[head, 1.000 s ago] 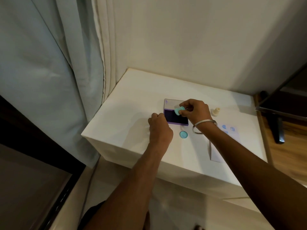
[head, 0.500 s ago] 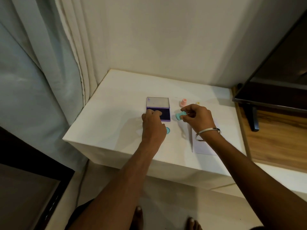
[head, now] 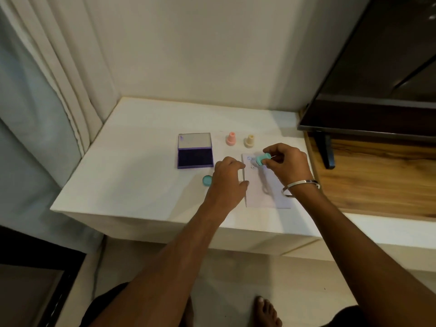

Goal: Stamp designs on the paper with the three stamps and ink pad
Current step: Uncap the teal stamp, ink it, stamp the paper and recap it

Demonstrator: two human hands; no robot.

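Right hand (head: 289, 165) pinches teal stamp (head: 262, 159) over paper (head: 266, 185) near table's (head: 141, 180) right edge. Left hand (head: 227, 179), fingers relaxed, rests on paper's left edge. Ink pad (head: 195, 157) lies open mid-table.

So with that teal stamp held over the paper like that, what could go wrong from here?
1. The right hand holds the teal stamp tilted on its side; pressed like that, the print may come out partial or smeared.
2. It hovers close to the marks already on the paper, so the new print might overlap them.
3. The left hand only touches the paper's left edge, so the sheet could shift. The ink pad lies open nearby, where a sleeve or arm could brush it.
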